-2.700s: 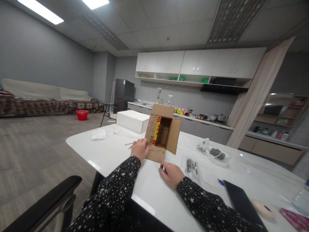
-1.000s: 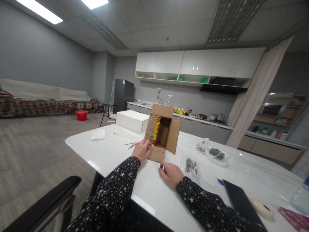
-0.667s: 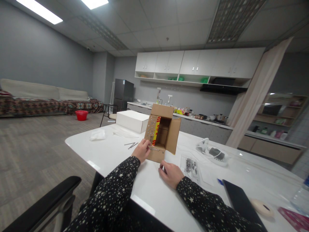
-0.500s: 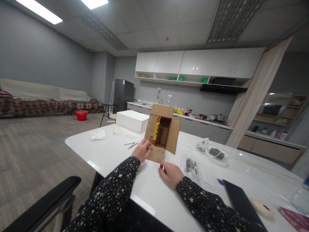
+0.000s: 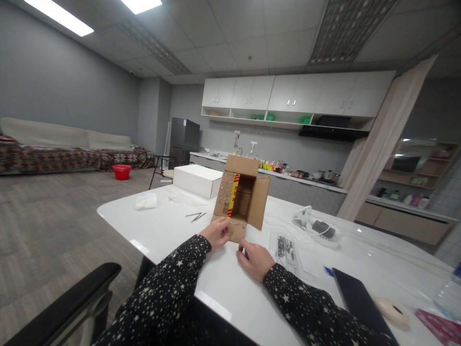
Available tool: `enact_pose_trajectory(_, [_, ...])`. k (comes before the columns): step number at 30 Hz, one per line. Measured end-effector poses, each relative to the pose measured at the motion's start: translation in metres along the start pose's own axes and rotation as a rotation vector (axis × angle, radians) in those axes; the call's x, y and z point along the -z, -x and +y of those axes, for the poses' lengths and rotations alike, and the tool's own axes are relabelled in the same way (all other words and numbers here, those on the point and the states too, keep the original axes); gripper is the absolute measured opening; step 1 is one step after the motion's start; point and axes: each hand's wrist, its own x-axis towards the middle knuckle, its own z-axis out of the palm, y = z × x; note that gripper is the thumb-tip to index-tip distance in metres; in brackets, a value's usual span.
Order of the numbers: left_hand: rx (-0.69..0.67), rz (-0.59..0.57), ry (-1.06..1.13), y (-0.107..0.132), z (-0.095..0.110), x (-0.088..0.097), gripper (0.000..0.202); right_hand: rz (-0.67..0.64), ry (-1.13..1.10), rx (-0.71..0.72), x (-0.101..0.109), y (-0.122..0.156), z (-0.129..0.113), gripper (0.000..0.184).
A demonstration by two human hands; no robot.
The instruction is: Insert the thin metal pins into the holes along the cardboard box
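Note:
An open brown cardboard box [image 5: 247, 202] lies on its side on the white table [image 5: 169, 230], its mouth toward me, with a yellow and red strip inside. Small metal bits stud its left and bottom flaps. My left hand [image 5: 217, 232] rests against the bottom flap, fingers curled at its near edge. My right hand [image 5: 254, 258] lies on the table just right of the flap, fingers curled; whether anything is in them I cannot see.
A clear bag of small metal parts [image 5: 285, 248] lies right of my hands. Thin nails [image 5: 195, 216], a white box [image 5: 198, 180], a white cloth [image 5: 146, 201], a corded device [image 5: 319, 227], a dark tablet [image 5: 360, 302] and a tape roll [image 5: 392, 310] share the table. A chair arm [image 5: 61, 307] is at lower left.
My left hand has slid down from the box's left flap to the near edge of the bottom flap. My right hand has stayed put.

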Motion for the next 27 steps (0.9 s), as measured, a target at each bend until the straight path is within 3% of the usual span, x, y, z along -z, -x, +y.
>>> enact_pose_trajectory(5, [0.029,-0.106,-0.013,0.001,-0.002,-0.003,0.018,0.012,-0.004,0.008,0.0,-0.001,0.0,0.013])
enact_pose_trajectory(19, [0.037,-0.229,-0.122,0.002,-0.001,-0.007,0.013,0.013,0.008,0.007,0.0,0.0,0.0,0.013])
enact_pose_trajectory(27, [0.052,-0.222,-0.157,0.004,0.006,-0.005,0.012,-0.001,0.014,-0.001,0.0,-0.001,-0.001,0.014])
